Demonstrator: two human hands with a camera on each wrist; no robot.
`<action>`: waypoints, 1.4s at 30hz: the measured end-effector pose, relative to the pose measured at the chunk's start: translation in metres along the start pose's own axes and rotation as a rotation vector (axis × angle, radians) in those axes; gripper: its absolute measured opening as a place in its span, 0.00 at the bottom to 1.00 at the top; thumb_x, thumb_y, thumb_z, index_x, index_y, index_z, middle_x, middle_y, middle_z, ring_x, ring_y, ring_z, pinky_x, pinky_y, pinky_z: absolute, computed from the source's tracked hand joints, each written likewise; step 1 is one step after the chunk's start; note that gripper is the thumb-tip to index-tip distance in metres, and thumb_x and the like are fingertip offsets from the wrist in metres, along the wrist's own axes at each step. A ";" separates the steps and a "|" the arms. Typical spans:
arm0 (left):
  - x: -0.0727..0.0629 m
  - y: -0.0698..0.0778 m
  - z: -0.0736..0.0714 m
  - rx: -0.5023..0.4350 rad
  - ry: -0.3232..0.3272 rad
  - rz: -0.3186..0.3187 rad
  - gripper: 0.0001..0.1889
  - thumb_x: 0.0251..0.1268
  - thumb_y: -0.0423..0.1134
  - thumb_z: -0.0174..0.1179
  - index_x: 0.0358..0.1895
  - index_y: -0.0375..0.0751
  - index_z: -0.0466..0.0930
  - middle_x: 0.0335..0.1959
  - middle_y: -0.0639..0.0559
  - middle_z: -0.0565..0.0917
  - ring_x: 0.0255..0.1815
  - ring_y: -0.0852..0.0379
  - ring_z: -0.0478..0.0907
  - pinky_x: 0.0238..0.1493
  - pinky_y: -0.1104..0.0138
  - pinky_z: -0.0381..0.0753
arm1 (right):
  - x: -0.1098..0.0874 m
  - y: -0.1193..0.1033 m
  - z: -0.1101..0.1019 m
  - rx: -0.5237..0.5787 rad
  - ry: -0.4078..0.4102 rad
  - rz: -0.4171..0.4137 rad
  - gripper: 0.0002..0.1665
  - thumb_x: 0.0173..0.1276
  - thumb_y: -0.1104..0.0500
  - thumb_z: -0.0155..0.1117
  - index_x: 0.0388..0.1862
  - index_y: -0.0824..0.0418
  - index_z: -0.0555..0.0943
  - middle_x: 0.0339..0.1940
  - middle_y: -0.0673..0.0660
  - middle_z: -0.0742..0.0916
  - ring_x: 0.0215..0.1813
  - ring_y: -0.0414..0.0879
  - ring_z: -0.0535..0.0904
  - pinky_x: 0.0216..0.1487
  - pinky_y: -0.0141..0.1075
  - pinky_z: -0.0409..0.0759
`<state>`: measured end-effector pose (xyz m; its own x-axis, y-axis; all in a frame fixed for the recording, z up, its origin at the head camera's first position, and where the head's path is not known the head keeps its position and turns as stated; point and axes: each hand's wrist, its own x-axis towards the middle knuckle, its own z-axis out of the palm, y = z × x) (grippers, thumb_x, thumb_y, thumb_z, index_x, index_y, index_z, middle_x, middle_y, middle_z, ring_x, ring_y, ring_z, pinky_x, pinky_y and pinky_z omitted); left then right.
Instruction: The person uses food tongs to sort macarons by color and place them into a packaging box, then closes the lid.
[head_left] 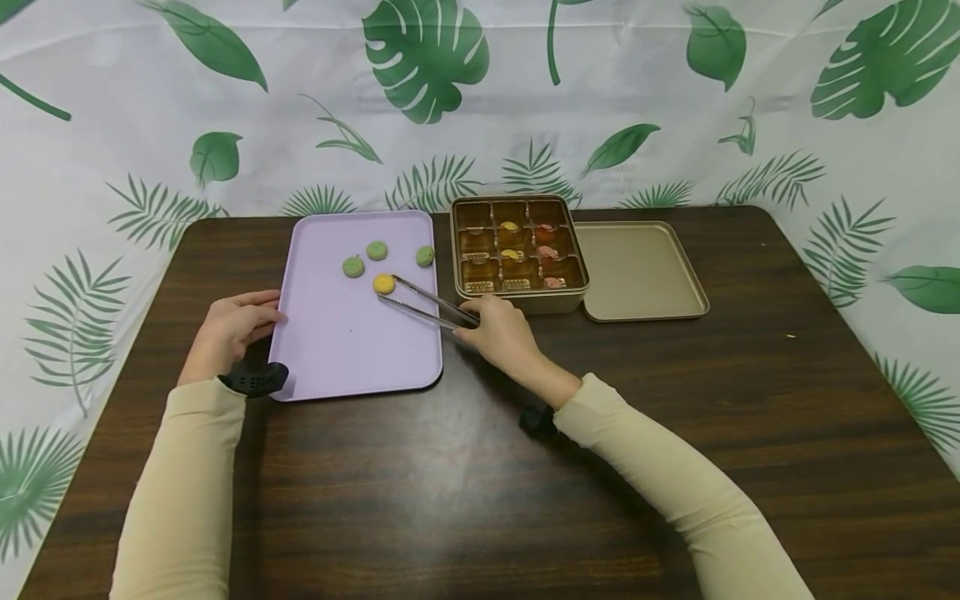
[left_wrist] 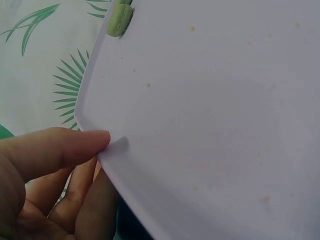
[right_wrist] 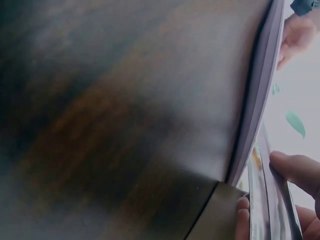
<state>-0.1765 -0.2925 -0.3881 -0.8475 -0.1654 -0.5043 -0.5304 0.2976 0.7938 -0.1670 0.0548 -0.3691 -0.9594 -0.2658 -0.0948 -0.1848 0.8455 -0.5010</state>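
Observation:
My left hand [head_left: 232, 329] pinches the left edge of the lilac tray [head_left: 352, 350], with the thumb over the rim and the fingers curled beneath it in the left wrist view. Metal tongs [head_left: 423, 315] are held in my right hand [head_left: 501, 335], which reaches over the tray's right edge. A yellow macaron [head_left: 384, 284] sits between the tong tips. Behind it on the tray are green macarons [head_left: 353, 267], one of them near the right rim. In the right wrist view, thumb and fingers press the tongs [right_wrist: 272, 205] from both sides.
Right of the tray stands a gold tin [head_left: 551, 302] with a divided insert; several compartments hold yellow or pink-red pieces. Its flat gold lid [head_left: 637, 271] lies beside it on the dark wooden table [head_left: 465, 500]. A leaf-print cloth [head_left: 300, 108] hangs behind. Crumbs dot the tray.

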 end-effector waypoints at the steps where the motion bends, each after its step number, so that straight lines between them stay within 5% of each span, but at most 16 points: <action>1: 0.000 0.000 0.000 -0.005 -0.001 0.003 0.31 0.67 0.35 0.55 0.72 0.39 0.59 0.59 0.53 0.72 0.37 0.77 0.71 0.40 0.85 0.76 | 0.000 0.000 0.000 0.001 0.005 -0.003 0.23 0.61 0.53 0.69 0.55 0.58 0.82 0.52 0.60 0.84 0.27 0.45 0.72 0.21 0.30 0.62; 9: 0.000 0.000 0.000 -0.035 -0.006 -0.012 0.31 0.67 0.35 0.56 0.73 0.40 0.59 0.54 0.59 0.74 0.39 0.76 0.71 0.40 0.84 0.75 | 0.001 0.002 0.000 0.023 -0.002 -0.014 0.22 0.60 0.53 0.70 0.53 0.58 0.83 0.50 0.59 0.86 0.20 0.41 0.63 0.17 0.29 0.57; 16: -0.001 0.002 0.001 0.001 0.004 -0.038 0.31 0.68 0.38 0.54 0.73 0.42 0.58 0.51 0.60 0.70 0.40 0.74 0.70 0.68 0.65 0.70 | 0.000 0.006 -0.006 0.041 -0.012 -0.026 0.22 0.59 0.52 0.71 0.52 0.57 0.84 0.53 0.59 0.86 0.28 0.44 0.73 0.27 0.33 0.70; 20: -0.002 0.003 0.001 0.004 0.007 -0.038 0.31 0.68 0.38 0.55 0.73 0.42 0.59 0.55 0.58 0.70 0.39 0.75 0.70 0.55 0.76 0.77 | -0.005 0.009 -0.015 0.069 -0.005 -0.036 0.22 0.59 0.52 0.71 0.51 0.56 0.84 0.55 0.58 0.85 0.41 0.48 0.80 0.38 0.38 0.76; 24: -0.002 0.003 0.001 -0.005 0.008 -0.035 0.31 0.67 0.38 0.55 0.73 0.41 0.59 0.50 0.61 0.71 0.37 0.76 0.71 0.40 0.84 0.75 | -0.012 0.015 -0.026 0.118 0.012 -0.040 0.23 0.59 0.51 0.70 0.52 0.57 0.84 0.55 0.58 0.85 0.43 0.51 0.81 0.39 0.40 0.76; 33: -0.001 0.003 0.001 -0.017 -0.001 -0.018 0.31 0.67 0.37 0.55 0.73 0.40 0.59 0.47 0.62 0.71 0.36 0.78 0.71 0.41 0.84 0.77 | -0.029 0.048 -0.059 0.190 0.029 0.031 0.26 0.61 0.52 0.68 0.57 0.59 0.80 0.62 0.60 0.80 0.66 0.57 0.73 0.62 0.53 0.74; 37: -0.001 0.003 0.001 0.003 -0.007 -0.019 0.31 0.68 0.38 0.54 0.73 0.40 0.58 0.57 0.55 0.70 0.39 0.76 0.70 0.59 0.74 0.76 | -0.036 0.068 -0.073 0.200 0.039 0.083 0.26 0.62 0.52 0.68 0.59 0.60 0.79 0.64 0.63 0.78 0.65 0.59 0.73 0.60 0.53 0.75; 42: -0.002 0.003 0.001 0.011 -0.006 -0.030 0.31 0.69 0.38 0.53 0.73 0.41 0.57 0.67 0.47 0.65 0.40 0.75 0.69 0.69 0.64 0.68 | -0.047 0.089 -0.088 0.172 0.075 0.116 0.26 0.62 0.53 0.68 0.57 0.61 0.80 0.57 0.65 0.83 0.53 0.59 0.79 0.42 0.42 0.76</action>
<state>-0.1766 -0.2902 -0.3848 -0.8313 -0.1683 -0.5297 -0.5550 0.3026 0.7749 -0.1572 0.1834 -0.3339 -0.9864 -0.1308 -0.0991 -0.0394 0.7749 -0.6309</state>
